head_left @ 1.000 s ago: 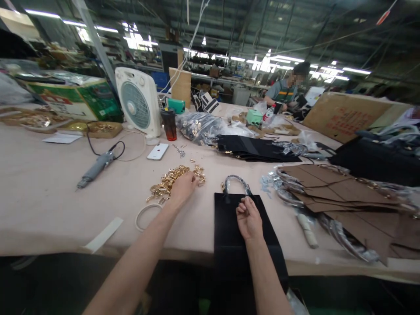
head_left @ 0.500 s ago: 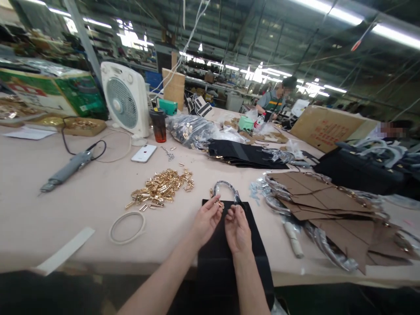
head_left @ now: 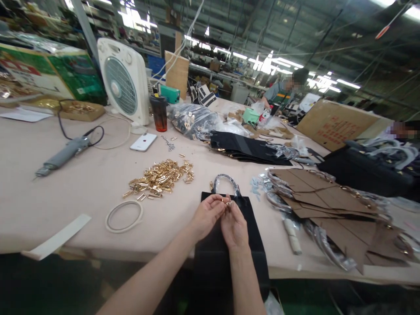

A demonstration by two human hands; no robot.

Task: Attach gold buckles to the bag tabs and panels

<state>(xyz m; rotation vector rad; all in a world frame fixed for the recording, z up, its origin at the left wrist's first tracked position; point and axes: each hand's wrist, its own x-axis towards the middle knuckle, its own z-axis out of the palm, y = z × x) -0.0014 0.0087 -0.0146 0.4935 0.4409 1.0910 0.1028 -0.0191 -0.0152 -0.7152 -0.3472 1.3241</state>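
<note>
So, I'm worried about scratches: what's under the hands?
The black panel lies under the left hand and right hand; its handle shows beyond them. The part they cover can't be seen, nor anything that might lie there.

The pale table [head_left: 98,175] bears gold fittings [head_left: 160,176] (loosely heaped), a white phone [head_left: 143,142] and a black bag [head_left: 215,253].

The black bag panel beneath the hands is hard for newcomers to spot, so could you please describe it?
At the near edge of the pale table, the left hand and right hand meet over a black bag panel with a looped handle at its far end. Unlike the brown panels to its right and the black stack farther back, it hangs over the near edge.
</note>
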